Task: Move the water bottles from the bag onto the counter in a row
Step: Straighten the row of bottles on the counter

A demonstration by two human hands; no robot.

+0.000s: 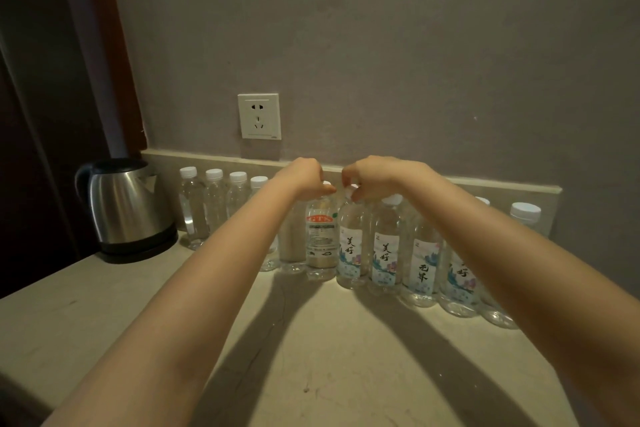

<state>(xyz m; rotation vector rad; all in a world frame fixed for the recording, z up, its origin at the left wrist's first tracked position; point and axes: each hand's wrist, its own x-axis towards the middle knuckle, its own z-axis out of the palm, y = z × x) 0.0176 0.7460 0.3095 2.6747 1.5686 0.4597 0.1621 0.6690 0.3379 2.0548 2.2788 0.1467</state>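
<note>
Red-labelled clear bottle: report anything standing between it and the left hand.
Nothing visible does. The left hand grips the clear plastic red-labelled bottle by its top, upright in the row on the beige counter.

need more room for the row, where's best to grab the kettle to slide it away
Take the kettle by its black handle, coming from the left. It stands upright, and the handle loops out on the side away from the bottles, while the spout side sits close to the first bottle, so there is little room there.
</note>
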